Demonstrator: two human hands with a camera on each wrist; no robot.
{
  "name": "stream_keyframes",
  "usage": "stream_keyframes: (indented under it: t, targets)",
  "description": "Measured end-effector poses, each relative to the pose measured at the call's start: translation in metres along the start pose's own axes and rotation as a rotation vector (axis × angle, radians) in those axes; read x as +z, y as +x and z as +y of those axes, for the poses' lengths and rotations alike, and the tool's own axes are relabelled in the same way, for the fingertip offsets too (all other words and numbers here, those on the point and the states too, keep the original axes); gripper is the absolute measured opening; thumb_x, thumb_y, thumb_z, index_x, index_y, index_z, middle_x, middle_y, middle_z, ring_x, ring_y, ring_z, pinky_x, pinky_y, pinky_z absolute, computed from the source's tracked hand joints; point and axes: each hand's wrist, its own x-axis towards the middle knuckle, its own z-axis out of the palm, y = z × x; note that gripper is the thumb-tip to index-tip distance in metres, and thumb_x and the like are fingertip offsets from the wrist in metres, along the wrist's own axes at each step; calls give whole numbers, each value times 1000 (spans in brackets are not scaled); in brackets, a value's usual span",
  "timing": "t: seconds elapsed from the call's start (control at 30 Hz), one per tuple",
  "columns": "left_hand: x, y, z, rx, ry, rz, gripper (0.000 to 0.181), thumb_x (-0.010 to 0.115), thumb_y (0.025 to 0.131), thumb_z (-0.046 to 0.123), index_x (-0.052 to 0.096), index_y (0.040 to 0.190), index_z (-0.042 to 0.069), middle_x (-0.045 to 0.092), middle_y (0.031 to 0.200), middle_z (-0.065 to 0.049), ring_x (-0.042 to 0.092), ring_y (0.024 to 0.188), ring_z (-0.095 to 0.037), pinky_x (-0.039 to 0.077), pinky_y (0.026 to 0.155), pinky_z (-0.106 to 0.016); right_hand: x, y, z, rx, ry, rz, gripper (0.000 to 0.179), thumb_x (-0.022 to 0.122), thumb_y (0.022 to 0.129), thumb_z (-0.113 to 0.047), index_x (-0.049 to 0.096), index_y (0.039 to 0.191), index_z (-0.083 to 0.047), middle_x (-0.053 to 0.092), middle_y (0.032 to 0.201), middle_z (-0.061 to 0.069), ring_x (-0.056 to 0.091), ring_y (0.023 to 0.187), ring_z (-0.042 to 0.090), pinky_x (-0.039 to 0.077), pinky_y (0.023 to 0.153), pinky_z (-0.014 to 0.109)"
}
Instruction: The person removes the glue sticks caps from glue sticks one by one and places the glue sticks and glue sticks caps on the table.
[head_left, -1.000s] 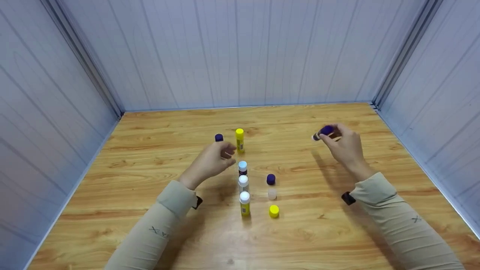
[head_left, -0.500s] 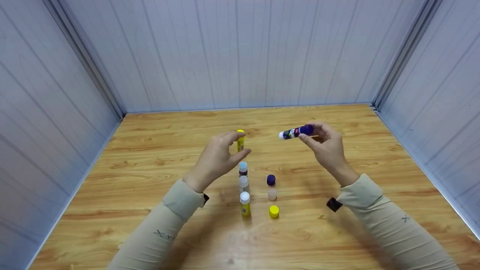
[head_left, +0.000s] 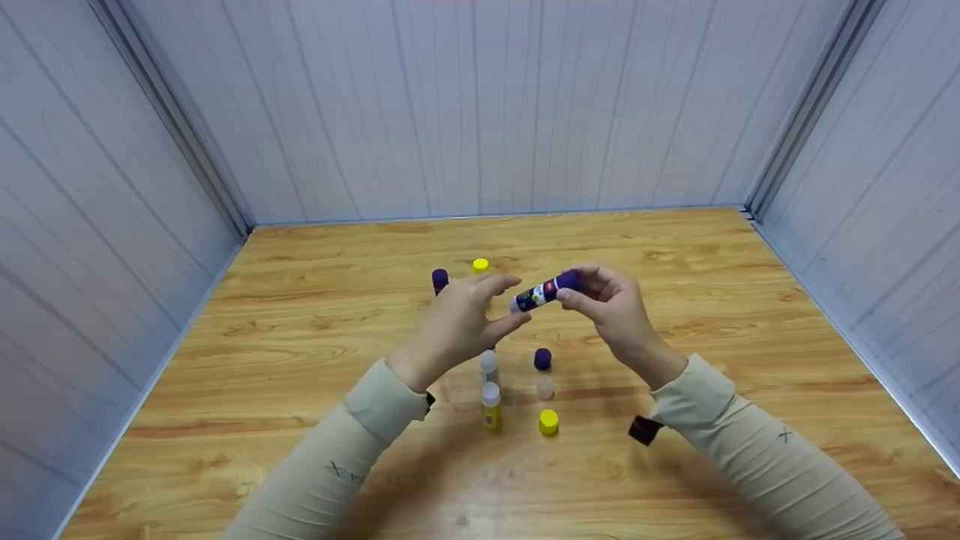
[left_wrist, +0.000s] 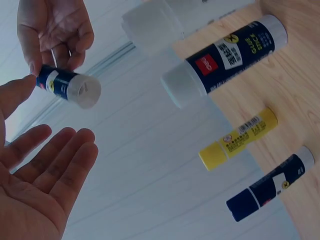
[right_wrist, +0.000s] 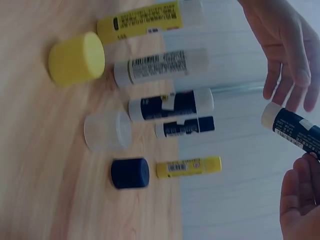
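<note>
My right hand point(head_left: 619, 311) holds a dark blue glue stick point(head_left: 538, 295) by its capped end, above the table. The stick is tilted, its white base pointing left and down. Around that base my left hand point(head_left: 457, 319) is spread, thumb below and fingers above; whether it touches is unclear. In the left wrist view the left fingers point(left_wrist: 70, 170) are straight and stand apart from the held stick point(left_wrist: 60, 82). Behind the left hand stand a capped yellow glue stick point(head_left: 481, 265) and a capped dark blue one point(head_left: 440, 279), both partly hidden.
Uncapped glue sticks stand in a row: yellow point(head_left: 491, 411), white point(head_left: 489, 367) and dark blue point(right_wrist: 170, 105), the last mostly hidden in the head view. Right of them lie a dark blue cap point(head_left: 542, 359), a clear cap point(head_left: 545, 387) and a yellow cap point(head_left: 548, 423). Pale panels point(head_left: 480, 112) enclose the table.
The right hand has carried the dark blue glue stick left to the middle. The left hand has moved right and spread its fingers near the stick's base. The standing sticks and caps stay put.
</note>
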Motion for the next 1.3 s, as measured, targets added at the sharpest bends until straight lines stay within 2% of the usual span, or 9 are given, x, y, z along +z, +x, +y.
stream_keyframes:
  t: [0.23, 0.37, 0.57, 0.87, 1.1, 1.3]
  targets:
    - [8, 2, 7, 10, 16, -51, 46, 78, 103, 27, 68, 140, 2, 76, 128, -14, 77, 93, -20, 66, 79, -32, 17, -7, 0, 49, 32, -53, 27, 72, 98, 9, 67, 125, 7, 78, 107, 3, 74, 98, 15, 65, 87, 29]
    - [9, 1, 10, 11, 36, -30, 38, 78, 103, 21, 71, 134, 0, 77, 123, -16, 78, 101, -25, 67, 85, -36, 23, -9, 0, 58, 55, -81, 27, 73, 98, 7, 68, 124, 6, 79, 109, 2, 75, 100, 16, 65, 87, 29]
    - [7, -2, 13, 25, 71, -7, 28, 78, 103, 15, 75, 125, -1, 79, 115, -16, 79, 98, -27, 67, 83, -38, 26, -10, 1, 64, 74, -98, 26, 73, 98, 6, 68, 123, 4, 80, 110, 2, 75, 100, 15, 65, 87, 28]
    - [7, -4, 13, 67, 79, 33, 22, 79, 101, 10, 78, 119, -2, 80, 107, -15, 78, 89, -26, 67, 76, -37, 28, -13, -2, 71, 97, -47, 27, 72, 97, 9, 71, 123, 1, 75, 109, 5, 73, 97, 17, 63, 86, 28]
    - [8, -4, 12, 63, 118, 42, 22, 80, 100, 10, 79, 119, 0, 80, 104, -14, 78, 86, -25, 67, 76, -37, 28, -13, -3, 52, 95, -18, 23, 74, 95, 11, 73, 117, 4, 75, 102, 4, 73, 94, 16, 63, 84, 26]
    - [8, -2, 13, 85, 140, 44, 20, 79, 101, 12, 79, 117, 0, 78, 97, -11, 75, 81, -22, 65, 72, -36, 27, -13, -4, 43, 80, -7, 22, 72, 96, 12, 73, 117, 6, 75, 101, 4, 72, 92, 16, 63, 83, 26]
